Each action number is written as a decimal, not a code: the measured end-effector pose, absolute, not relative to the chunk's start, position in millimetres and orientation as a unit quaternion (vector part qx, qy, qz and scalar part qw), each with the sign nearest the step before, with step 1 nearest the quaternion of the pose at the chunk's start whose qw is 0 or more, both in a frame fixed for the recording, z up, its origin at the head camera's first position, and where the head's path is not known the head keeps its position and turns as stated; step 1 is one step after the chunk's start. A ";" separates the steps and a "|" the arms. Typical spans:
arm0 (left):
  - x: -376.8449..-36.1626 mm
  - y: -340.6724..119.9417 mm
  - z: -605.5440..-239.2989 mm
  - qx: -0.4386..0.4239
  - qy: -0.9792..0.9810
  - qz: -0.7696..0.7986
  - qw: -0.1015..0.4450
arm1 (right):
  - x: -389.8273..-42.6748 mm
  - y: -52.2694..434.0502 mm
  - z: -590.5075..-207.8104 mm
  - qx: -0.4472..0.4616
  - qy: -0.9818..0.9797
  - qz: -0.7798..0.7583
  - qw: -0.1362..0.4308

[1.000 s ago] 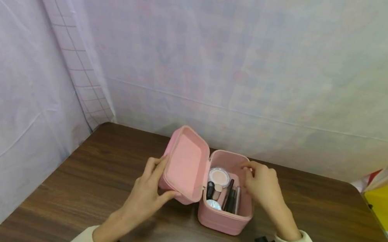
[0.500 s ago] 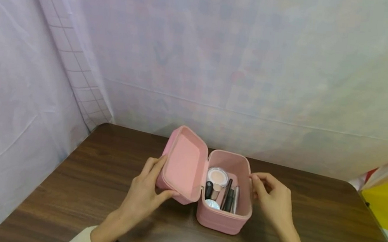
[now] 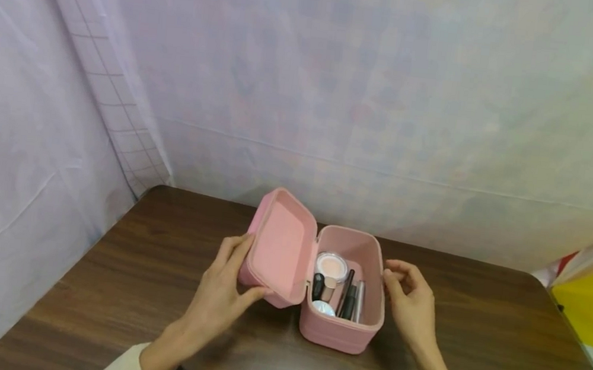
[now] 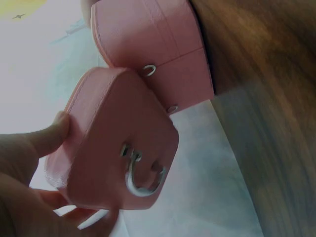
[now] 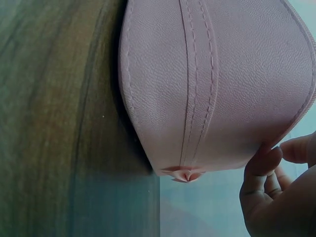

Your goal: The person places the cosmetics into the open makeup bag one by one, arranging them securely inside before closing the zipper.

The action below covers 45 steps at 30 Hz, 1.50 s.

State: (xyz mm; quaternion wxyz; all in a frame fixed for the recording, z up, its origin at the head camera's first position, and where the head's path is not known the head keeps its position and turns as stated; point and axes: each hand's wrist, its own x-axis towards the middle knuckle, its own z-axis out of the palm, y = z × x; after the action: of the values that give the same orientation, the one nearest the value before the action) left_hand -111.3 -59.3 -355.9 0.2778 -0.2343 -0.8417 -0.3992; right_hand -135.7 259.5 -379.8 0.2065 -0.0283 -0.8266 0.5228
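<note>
Your pink case (image 3: 339,326) stands on the wooden table (image 3: 474,339) near the middle, its lid (image 3: 279,249) swung up and over to 9 o'clock, soft pink inside. The outer face of the lid carries a metal ring handle (image 4: 143,180). Inside the case lie a round compact (image 3: 331,266) at 12 o'clock, dark pencils (image 3: 350,294) and a silvery tube (image 3: 360,301) beside them.

Your left hand (image 3: 221,303) grips the lid, thumb on its near edge, fingers spread up its back. Your right hand (image 3: 410,306) sits at 3 o'clock of the case, fingers loosely curled, holding nothing; a fingertip (image 5: 266,155) touches the case's wall at the rim.
</note>
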 end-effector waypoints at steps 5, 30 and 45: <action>-114.2 -57.2 -353.7 -0.254 -0.831 -0.381 0.315 | -135.8 258.5 -377.4 -0.032 -0.815 0.547 0.189; -149.5 -10.2 -339.2 -0.360 -0.773 -0.435 0.290 | -132.3 260.2 -368.9 -0.075 -0.797 0.591 0.103; -135.9 25.1 -359.8 -0.212 -0.796 -0.543 0.164 | -119.6 253.6 -351.3 0.037 -0.838 0.506 0.199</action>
State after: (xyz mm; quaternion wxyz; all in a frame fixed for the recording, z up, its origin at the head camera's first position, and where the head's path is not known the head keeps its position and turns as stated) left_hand -135.9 25.1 -359.8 0.1639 -0.2116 -0.7960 -0.5428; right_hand -119.6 253.6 -351.3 0.1986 0.0373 -0.8384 0.5063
